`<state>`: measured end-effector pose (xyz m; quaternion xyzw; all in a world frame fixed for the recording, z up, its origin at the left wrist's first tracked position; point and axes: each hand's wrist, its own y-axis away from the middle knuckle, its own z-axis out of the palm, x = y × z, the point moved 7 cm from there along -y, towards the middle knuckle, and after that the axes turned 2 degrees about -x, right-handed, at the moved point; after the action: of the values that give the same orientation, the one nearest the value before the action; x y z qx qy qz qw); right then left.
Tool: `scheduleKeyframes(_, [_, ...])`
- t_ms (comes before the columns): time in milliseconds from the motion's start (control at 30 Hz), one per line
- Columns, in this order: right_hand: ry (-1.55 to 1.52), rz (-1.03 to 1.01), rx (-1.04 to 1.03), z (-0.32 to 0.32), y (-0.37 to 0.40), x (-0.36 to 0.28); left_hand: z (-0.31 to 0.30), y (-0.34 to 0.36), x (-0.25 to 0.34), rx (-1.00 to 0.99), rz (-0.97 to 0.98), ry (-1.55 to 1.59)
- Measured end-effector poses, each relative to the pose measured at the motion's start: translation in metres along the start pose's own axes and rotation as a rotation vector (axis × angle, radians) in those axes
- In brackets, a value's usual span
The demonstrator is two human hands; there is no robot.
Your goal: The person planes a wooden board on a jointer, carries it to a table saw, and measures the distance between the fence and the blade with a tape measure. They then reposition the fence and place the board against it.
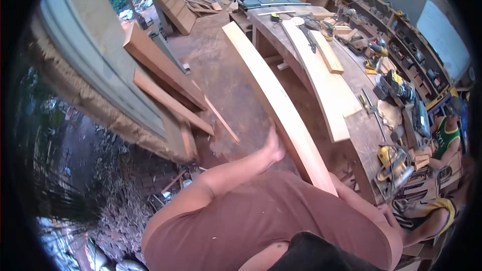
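Observation:
A long, pale wooden board (281,103) slants from the upper middle of the view down to my torso, beside the workbench. On its left face lies my left hand (274,145), closed round the board's side and lower edge, with the fingers mostly hidden behind the wood. My right arm (354,200) reaches toward the lower end of the board, and the hand itself is hidden. Across the gap, a wide pale board (321,83) rests on the workbench (364,130), with a short block (326,52) on top.
Planks (163,68) lean at the left near a door frame. Drills (374,52), a yellow power tool (391,158) and a screwdriver (362,101) lie on the bench. A person in a green top (444,140) is at the right; tool shelves stand behind.

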<state>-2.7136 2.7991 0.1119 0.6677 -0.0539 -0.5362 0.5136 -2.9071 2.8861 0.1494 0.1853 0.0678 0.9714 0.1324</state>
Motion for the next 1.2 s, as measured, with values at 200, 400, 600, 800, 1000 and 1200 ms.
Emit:
scheduleKeyframes(200, [-0.054, -0.006, 0.02, 0.0, -0.128, -0.118, -0.045, -0.1, 0.131, -0.082, 0.027, -0.052])
scheduleKeyframes(400, [-0.029, -0.051, -0.068, -0.04, -0.286, -0.271, -0.109, -0.24, 0.28, 0.054, 0.026, -0.033])
scheduleKeyframes(600, [0.085, -0.072, -0.17, -0.055, -0.393, -0.445, -0.117, -0.338, 0.421, 0.168, 0.153, -0.021])
scheduleKeyframes(800, [0.084, -0.061, -0.133, -0.067, -0.514, -0.577, -0.175, -0.465, 0.545, 0.182, 0.115, 0.051])
scheduleKeyframes(1000, [-0.029, -0.044, 0.049, -0.079, -0.63, -0.708, -0.18, -0.605, 0.699, 0.121, -0.022, -0.017])
scheduleKeyframes(1200, [-0.197, -0.032, 0.2, -0.086, -0.705, -0.819, -0.201, -0.718, 0.808, 0.195, -0.238, -0.056])
